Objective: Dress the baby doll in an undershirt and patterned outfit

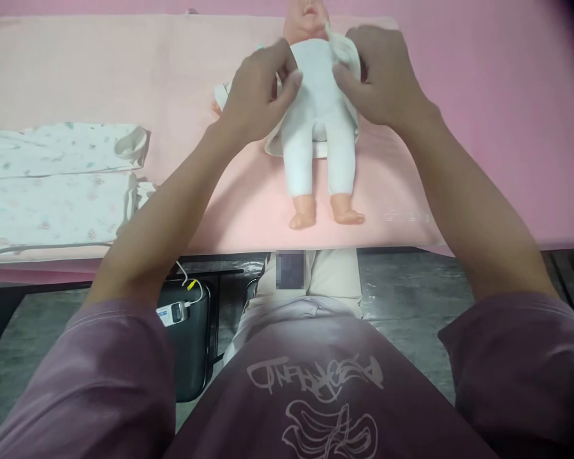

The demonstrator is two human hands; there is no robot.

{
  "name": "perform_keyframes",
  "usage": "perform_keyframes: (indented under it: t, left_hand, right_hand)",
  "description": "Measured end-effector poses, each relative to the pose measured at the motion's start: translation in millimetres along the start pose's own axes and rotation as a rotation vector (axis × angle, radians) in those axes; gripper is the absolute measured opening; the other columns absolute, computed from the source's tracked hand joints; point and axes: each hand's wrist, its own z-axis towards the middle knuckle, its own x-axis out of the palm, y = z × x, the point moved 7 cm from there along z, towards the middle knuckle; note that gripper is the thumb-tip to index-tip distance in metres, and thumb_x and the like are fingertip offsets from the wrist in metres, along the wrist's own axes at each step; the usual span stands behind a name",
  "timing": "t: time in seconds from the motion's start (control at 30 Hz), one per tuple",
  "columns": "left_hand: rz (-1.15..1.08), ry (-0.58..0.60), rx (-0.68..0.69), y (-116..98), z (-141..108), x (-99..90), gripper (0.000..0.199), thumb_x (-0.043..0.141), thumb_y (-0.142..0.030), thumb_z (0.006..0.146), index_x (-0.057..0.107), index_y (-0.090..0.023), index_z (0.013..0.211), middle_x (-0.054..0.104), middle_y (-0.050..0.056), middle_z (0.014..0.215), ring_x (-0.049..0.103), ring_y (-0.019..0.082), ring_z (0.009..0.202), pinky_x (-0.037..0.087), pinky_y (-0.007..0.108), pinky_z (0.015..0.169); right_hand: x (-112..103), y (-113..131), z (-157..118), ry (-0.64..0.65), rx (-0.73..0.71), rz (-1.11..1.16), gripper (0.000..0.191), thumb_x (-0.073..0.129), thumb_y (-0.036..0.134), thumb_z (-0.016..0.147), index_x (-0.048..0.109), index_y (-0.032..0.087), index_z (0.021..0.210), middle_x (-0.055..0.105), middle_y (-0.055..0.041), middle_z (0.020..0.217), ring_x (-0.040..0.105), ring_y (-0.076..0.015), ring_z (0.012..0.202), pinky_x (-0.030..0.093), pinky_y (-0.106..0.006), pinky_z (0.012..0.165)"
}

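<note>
Pale pink rectangular sheet: spread out flat.
White printed fabric clothing: flat, at left.
White-bodied doll with peach plastic feet: face-up on the sheet.
Open cream fabric top: around the doll's torso.
Right hand: thumb and curled fingers pinch the top's lifted flap.
Left hand: curled fingers; whether gripping, cannot tell.

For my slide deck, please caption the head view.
Left hand and right hand flank a doll lying on pink cloth, patterned clothes off to the left.
</note>
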Motion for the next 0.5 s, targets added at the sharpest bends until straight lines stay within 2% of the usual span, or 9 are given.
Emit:
perform_keyframes:
  t: [0.07,0.1,0.17,0.23,0.3,0.37,0.43,0.5]
  left_hand:
    - [-0.027,0.076,-0.016,7,-1,5.4,0.038,0.041,-0.055,0.115,0.053,-0.036,0.084,0.071,0.003,0.097,0.060,0.025,0.091,0.050,0.049,0.098]
    - [-0.050,0.054,-0.036,15,1,5.8,0.040,0.038,-0.055,0.116,0.053,-0.036,0.084,0.071,0.003,0.097,0.061,0.025,0.094,0.051,0.049,0.099]
    - [-0.079,-0.058,-0.084,37,10,4.6,0.029,0.041,-0.046,0.115,0.054,-0.037,0.091,0.073,0.004,0.110,0.062,0.024,0.102,0.053,0.048,0.100]
    - [-0.023,-0.114,-0.155,62,23,8.1,0.008,0.053,-0.029,0.106,0.053,-0.035,0.101,0.072,0.006,0.125,0.059,0.024,0.112,0.050,0.048,0.109]
    - [0.061,-0.077,-0.231,85,38,15.7,0.019,0.059,-0.017,0.096,0.056,-0.032,0.107,0.071,0.008,0.134,0.055,0.024,0.119,0.044,0.050,0.119]
    - [0.106,-0.007,-0.287,100,52,21.8,0.025,0.058,-0.014,0.095,0.061,-0.031,0.112,0.070,0.005,0.137,0.050,0.025,0.125,0.037,0.053,0.125]
    - [0.112,0.062,-0.331,110,65,23.8,0.027,0.056,-0.015,0.098,0.063,-0.033,0.117,0.069,-0.001,0.136,0.044,0.023,0.124,0.031,0.055,0.129]
    - [0.141,0.146,-0.371,119,73,23.2,0.022,0.055,-0.022,0.103,0.059,-0.034,0.120,0.064,-0.004,0.130,0.036,0.021,0.113,0.022,0.055,0.135]
  right_hand:
    - [11,-3,-5,0.092,-0.045,0.045,0.044,0.051,0.052,0.113,0.037,0.027,0.079,0.055,-0.0058,0.085,0.048,-0.0254,0.085,0.047,-0.049,0.092]
    - [15,-8,-4,0.087,-0.039,0.089,0.041,0.050,0.052,0.115,0.044,0.028,0.082,0.061,-0.0054,0.091,0.053,-0.0247,0.088,0.050,-0.047,0.094]
    - [16,-23,2,-0.027,0.009,0.170,0.032,0.045,0.043,0.119,0.056,0.028,0.094,0.070,-0.0066,0.109,0.062,-0.0231,0.102,0.053,-0.044,0.102]
    - [19,-42,15,-0.129,0.092,0.184,0.029,0.039,0.029,0.122,0.065,0.022,0.110,0.072,-0.0105,0.126,0.065,-0.0214,0.120,0.050,-0.042,0.115]
    - [28,-61,29,-0.108,0.222,0.160,0.031,0.038,0.022,0.123,0.069,0.016,0.124,0.070,-0.0133,0.140,0.064,-0.0190,0.130,0.047,-0.040,0.122]
    - [38,-75,42,-0.025,0.340,0.131,0.027,0.044,0.018,0.122,0.068,0.014,0.135,0.067,-0.0134,0.149,0.064,-0.0173,0.133,0.047,-0.039,0.122]
    - [42,-79,53,0.033,0.361,0.095,0.023,0.054,0.018,0.120,0.067,0.014,0.139,0.067,-0.0115,0.152,0.063,-0.0171,0.133,0.048,-0.041,0.122]
    - [43,-79,60,0.082,0.335,0.070,0.021,0.059,0.026,0.120,0.066,0.014,0.135,0.070,-0.0095,0.151,0.062,-0.0168,0.131,0.047,-0.042,0.123]
